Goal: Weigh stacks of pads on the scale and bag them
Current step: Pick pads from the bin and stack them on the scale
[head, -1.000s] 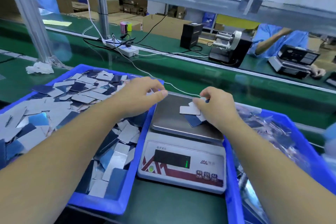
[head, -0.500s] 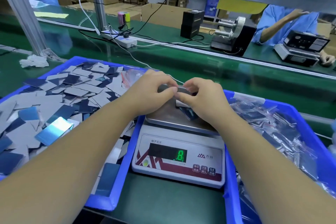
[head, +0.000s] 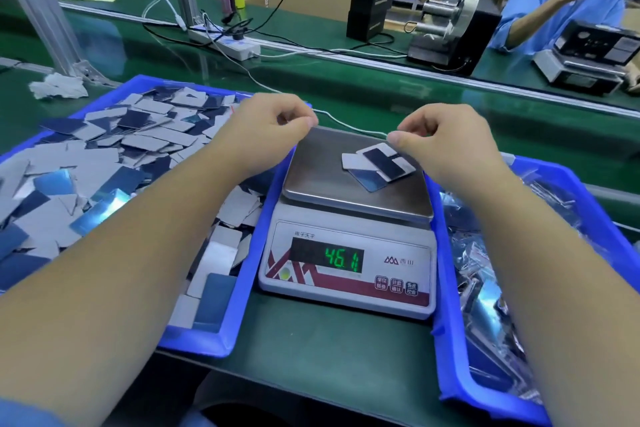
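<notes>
Right hand (head: 446, 146): we held it over the scale's far right corner, fingers curled, thumb to forefinger, apparently pinching nothing. Pads (head: 375, 165): a small fanned stack just below and left of that hand, long axis slanting toward it, lying on the scale (head: 346, 246) pan (display lit). Left hand (head: 268, 135): likewise curled and seemingly without a load, at the pan's far left corner, farther from the stack. Left bin (head: 242, 288): loose pads.

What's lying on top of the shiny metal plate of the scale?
On the steel weighing plate lies a small fanned pile of grey and dark blue rectangular pads. They overlap, so how many there are cannot be counted. Both hands hover above, touching none.
</notes>
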Action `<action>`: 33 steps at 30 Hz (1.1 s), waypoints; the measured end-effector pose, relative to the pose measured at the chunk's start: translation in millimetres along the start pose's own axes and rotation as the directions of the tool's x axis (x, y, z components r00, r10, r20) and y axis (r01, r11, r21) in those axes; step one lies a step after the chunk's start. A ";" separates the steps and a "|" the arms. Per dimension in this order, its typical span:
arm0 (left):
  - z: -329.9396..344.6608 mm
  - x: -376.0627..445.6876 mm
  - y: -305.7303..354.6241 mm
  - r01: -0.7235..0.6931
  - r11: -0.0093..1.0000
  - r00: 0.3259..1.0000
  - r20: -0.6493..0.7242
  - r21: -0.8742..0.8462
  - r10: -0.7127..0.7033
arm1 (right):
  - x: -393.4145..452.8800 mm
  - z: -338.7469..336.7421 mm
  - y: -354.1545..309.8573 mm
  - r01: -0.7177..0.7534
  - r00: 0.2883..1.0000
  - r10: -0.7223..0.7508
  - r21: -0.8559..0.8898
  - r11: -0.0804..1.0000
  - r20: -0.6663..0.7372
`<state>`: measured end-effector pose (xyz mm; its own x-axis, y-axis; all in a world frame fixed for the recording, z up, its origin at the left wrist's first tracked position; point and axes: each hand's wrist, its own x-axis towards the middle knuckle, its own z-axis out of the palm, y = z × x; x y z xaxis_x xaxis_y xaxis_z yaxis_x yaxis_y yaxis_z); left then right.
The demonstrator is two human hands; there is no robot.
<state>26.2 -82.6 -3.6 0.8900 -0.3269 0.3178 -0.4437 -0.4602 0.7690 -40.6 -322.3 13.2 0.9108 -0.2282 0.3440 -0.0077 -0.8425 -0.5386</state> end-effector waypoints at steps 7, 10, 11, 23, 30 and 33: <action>-24.9 6.8 -20.3 0.288 0.811 0.924 0.074 0.508 -0.375 | 1.4 5.2 10.2 -0.074 0.993 0.077 -0.032 0.997 0.092; -31.0 3.6 -22.6 0.259 0.718 0.866 0.173 0.646 -0.468 | 0.9 6.6 10.4 -0.064 0.991 0.070 -0.057 0.996 0.115; -31.0 1.9 -21.5 0.238 0.705 0.843 0.218 0.668 -0.491 | 0.7 6.9 10.2 -0.058 0.991 0.064 -0.058 0.997 0.121; -28.5 3.9 -15.5 0.305 0.795 0.883 0.157 0.524 -0.443 | -2.7 7.7 2.6 -0.042 0.990 0.049 -0.053 0.998 0.129; -37.3 11.0 -14.7 0.401 0.778 0.907 -0.092 0.483 -0.411 | -0.9 5.9 5.3 -0.059 0.995 0.058 0.001 0.998 0.083; -35.8 10.4 -13.4 0.365 0.772 0.921 -0.079 0.520 -0.382 | -0.1 6.1 4.8 -0.057 0.994 0.058 -0.010 0.998 0.089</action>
<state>45.1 -50.2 9.3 0.9973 -0.0596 0.0426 -0.0721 -0.9039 0.4216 -38.2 -323.4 5.9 0.9421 -0.2321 0.2422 -0.0638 -0.8328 -0.5498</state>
